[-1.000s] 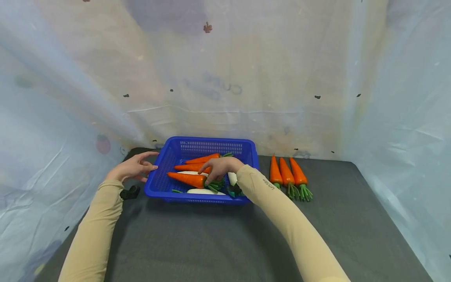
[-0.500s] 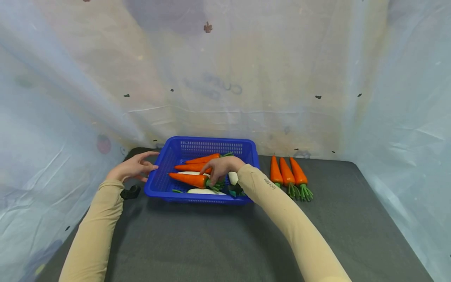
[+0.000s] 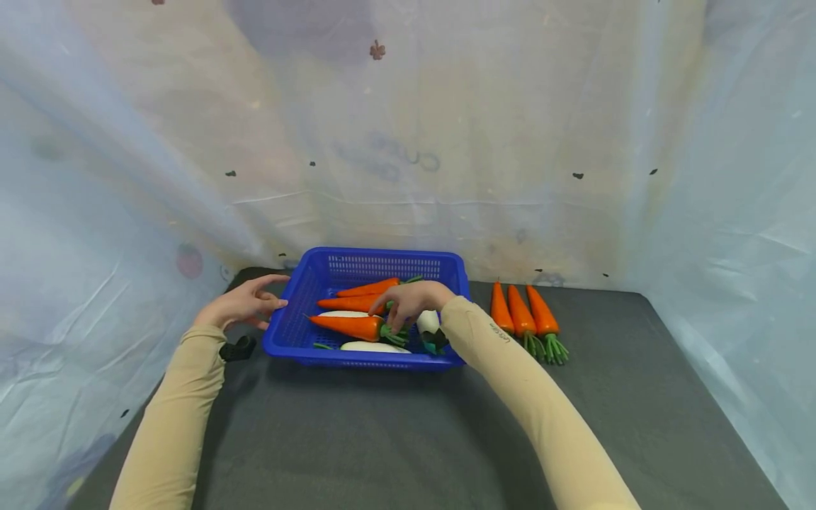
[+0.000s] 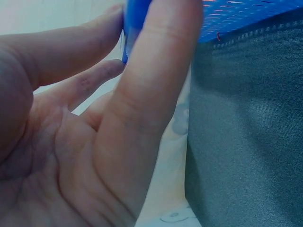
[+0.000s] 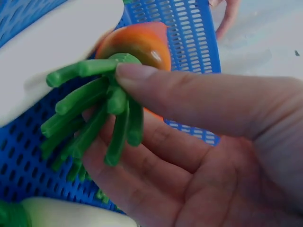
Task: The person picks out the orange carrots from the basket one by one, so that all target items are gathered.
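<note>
In the head view my right hand (image 3: 409,304) is inside the blue plastic basket (image 3: 306,349), pinching an orange carrot (image 3: 347,326) at its green stem end. The right wrist view shows the thumb pressed on the base of the carrot's stems (image 5: 90,94), with fingers curled beneath. The carrot's tip points left. My left hand (image 3: 239,303) touches the basket's left rim with nearly straight fingertips. Behind the held carrot lie two more carrots (image 3: 350,302), partly covered by the right hand. White radishes (image 3: 372,347) lie around them; one (image 3: 428,322) sits at the right.
Three carrots (image 3: 523,312) lie side by side right of the basket on the dark grey table cloth (image 3: 382,425), tips toward the back. A black strap piece (image 3: 237,348) shows at the left wrist. Plastic sheeting (image 3: 510,142) hangs behind and at both sides.
The right hand has shifted slightly right, and the pinched carrot has slid a little right with it. More of the radish at the right shows. The left hand stays at the rim.
</note>
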### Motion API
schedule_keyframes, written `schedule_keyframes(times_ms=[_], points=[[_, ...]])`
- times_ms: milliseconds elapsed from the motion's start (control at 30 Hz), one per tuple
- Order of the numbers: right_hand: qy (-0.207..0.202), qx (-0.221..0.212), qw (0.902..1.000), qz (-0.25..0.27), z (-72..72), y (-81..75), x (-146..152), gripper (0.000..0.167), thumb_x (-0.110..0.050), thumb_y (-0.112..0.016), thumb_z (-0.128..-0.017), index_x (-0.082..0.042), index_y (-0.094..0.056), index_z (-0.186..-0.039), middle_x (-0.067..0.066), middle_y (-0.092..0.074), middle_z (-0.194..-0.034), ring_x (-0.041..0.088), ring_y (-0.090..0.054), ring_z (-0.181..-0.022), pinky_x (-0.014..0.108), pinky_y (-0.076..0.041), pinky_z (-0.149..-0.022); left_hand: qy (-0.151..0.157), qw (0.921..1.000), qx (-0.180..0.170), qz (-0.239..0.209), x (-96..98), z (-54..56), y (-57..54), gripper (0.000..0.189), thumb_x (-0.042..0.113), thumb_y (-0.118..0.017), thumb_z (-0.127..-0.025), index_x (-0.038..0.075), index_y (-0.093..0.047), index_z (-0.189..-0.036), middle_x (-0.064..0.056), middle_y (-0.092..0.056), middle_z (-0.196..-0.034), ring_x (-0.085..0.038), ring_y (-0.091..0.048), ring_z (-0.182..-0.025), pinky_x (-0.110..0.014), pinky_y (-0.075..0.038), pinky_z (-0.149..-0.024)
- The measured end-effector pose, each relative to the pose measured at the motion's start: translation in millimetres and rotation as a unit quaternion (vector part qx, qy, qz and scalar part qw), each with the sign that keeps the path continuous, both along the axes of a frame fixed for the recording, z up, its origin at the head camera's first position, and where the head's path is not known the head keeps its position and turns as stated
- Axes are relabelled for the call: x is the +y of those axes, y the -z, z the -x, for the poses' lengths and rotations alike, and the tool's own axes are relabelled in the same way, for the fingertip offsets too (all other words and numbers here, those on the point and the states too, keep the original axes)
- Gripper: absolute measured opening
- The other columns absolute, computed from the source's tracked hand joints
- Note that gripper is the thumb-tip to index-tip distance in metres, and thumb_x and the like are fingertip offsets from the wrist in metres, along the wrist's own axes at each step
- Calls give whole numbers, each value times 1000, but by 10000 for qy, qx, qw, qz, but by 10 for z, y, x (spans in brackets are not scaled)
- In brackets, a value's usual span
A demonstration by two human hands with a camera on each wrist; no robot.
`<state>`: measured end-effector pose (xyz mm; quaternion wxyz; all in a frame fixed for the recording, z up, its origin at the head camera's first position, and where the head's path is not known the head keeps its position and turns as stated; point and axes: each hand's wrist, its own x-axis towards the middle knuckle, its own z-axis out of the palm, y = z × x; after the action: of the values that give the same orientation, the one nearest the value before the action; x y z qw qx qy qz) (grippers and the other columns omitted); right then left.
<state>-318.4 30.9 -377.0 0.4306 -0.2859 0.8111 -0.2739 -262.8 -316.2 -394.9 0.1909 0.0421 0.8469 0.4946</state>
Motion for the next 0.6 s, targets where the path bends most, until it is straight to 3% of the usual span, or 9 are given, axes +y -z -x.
schedule_keyframes(times_ms=[233,600], points=[[142,-188,9994,268,58,-27,216,57,2,-66,-88,-18,-50,-140,9,-59,-116,18,-59,-105,36,-53,-84,48,10000,-19,-27,-26,29,9,72,20,-59,-97,7,-15,-153,-25,-62,-113,-35,-64,-94,-44,-56,-73],[341,-295,9898,1355,-15,-233,775,58,2,-64,-90,-13,-45,-143,14,-61,-120,24,-61,-106,38,-51,-87,-84,9999,-45,89,-33,37,33,71,19,-58,-97,7,-15,-153,-25,-61,-112,-32,-65,-90,-44,-56,-72]])
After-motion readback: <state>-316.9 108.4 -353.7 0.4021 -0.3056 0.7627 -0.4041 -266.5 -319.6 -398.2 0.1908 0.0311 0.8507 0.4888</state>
